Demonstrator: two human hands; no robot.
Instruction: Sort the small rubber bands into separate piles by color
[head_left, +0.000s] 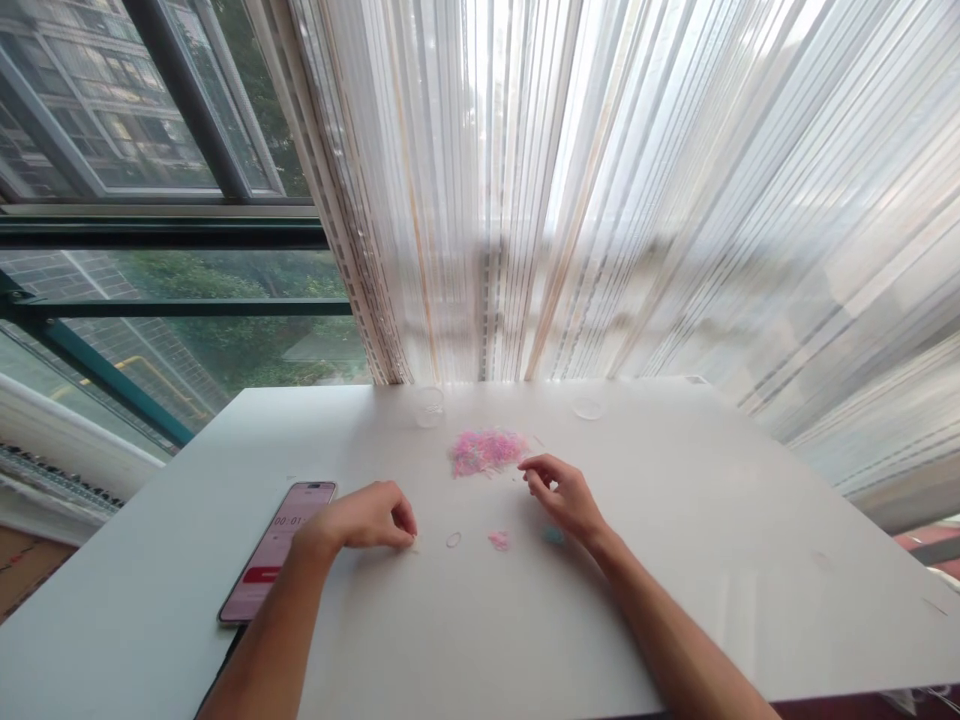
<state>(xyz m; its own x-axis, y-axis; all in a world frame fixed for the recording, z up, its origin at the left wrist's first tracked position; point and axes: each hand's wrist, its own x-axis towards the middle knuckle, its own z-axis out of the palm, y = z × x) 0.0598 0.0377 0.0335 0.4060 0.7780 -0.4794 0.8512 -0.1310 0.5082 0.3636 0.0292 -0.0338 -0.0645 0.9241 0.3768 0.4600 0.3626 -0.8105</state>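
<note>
My left hand (373, 517) is closed in a pinch, its fingertips down at the table beside a tiny pale bit, perhaps a small band; what lies between them is hidden. My right hand (561, 490) hovers by the right edge of a loose heap of pink and purple small rubber bands (487, 452). Its thumb and index finger are drawn together; anything in them is too small to make out. Between the hands lie a single pale band (453, 539) and a little group of pink bands (499, 541). A teal group (553, 536) sits partly under my right hand.
A phone (262, 575) showing a timer lies left of my left forearm, which partly covers it. At the back of the white table (750, 500) stand a clear cup (430, 408) and a clear round lid (586, 409). A sheer curtain (510, 250) hangs behind.
</note>
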